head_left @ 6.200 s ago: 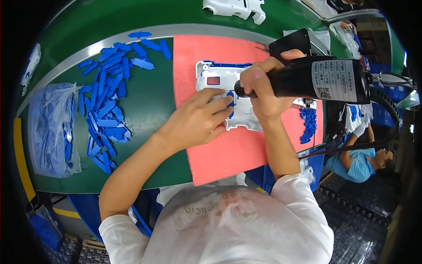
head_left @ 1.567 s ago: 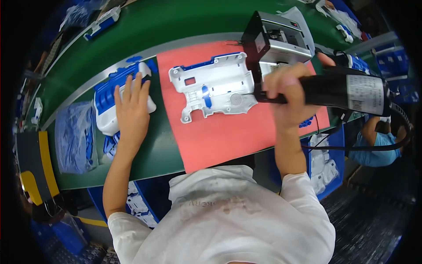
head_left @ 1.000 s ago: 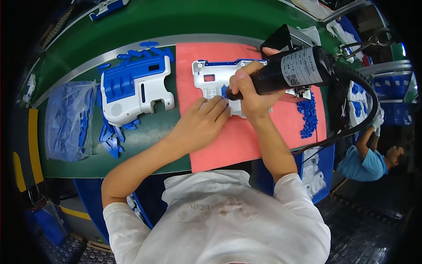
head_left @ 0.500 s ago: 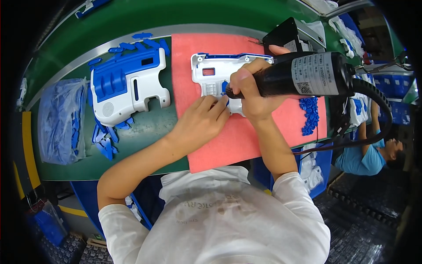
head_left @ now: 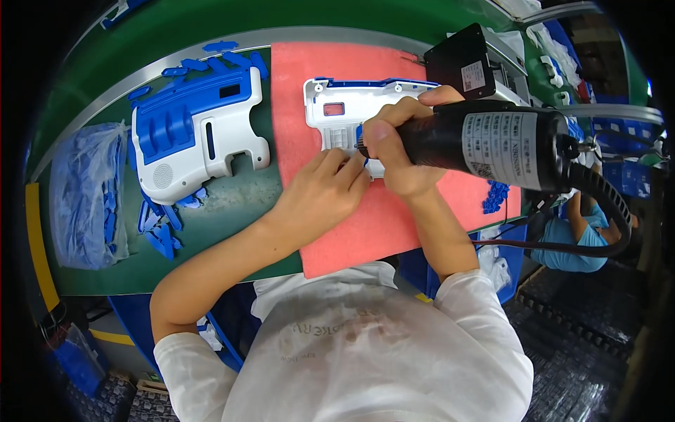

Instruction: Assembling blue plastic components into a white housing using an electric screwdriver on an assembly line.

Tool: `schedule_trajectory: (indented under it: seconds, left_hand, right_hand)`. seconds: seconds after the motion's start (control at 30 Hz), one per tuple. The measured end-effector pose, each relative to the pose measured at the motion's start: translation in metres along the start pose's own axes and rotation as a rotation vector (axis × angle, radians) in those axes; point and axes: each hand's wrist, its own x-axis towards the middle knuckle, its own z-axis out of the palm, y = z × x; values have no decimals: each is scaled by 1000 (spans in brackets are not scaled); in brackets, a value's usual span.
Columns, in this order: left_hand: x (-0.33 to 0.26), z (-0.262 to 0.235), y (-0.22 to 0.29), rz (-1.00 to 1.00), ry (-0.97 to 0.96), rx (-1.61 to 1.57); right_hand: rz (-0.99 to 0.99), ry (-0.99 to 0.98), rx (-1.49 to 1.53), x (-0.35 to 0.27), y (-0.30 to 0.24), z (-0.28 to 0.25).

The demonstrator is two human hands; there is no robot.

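A white plastic housing (head_left: 351, 109) with a blue edge and a small red window lies on a pink mat (head_left: 394, 218). My right hand (head_left: 397, 151) grips a black electric screwdriver (head_left: 492, 144), its tip down on the housing. My left hand (head_left: 320, 197) rests on the housing's lower edge, fingertips beside the tip, pinching a small blue part. What lies under the fingers is hidden.
A blue-and-white housing (head_left: 197, 130) sits on the green belt (head_left: 232, 211) to the left, over loose blue clips (head_left: 158, 235). A clear bag (head_left: 84, 193) of blue parts lies far left. A black box (head_left: 467, 63) stands behind the mat. More blue clips (head_left: 496, 197) lie at right. Another person (head_left: 580, 235) sits beyond.
The blue-and-white housing has drifted right along the belt. My hands and the screwdriver stay on the white housing, almost unmoved.
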Motion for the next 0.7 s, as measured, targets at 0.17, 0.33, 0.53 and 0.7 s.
schedule_trajectory:
  seconds: [0.17, 0.33, 0.53, 0.7]
  left_hand:
    - [-1, -5, 2, -5, -66, -69]
    - [-1, -3, 1, -10, -8, -49]
    - [14, -9, -18, 163, -21, -97]
    - [19, 0, -21, 65, 28, -193]
  right_hand:
    - [263, -401, 541, -17, 11, -9]
    - [-92, 311, -72, 2, -1, 22]
    - [-295, 673, 215, 10, -44, -103]
    - [-183, 761, 23, 5, -45, -159]
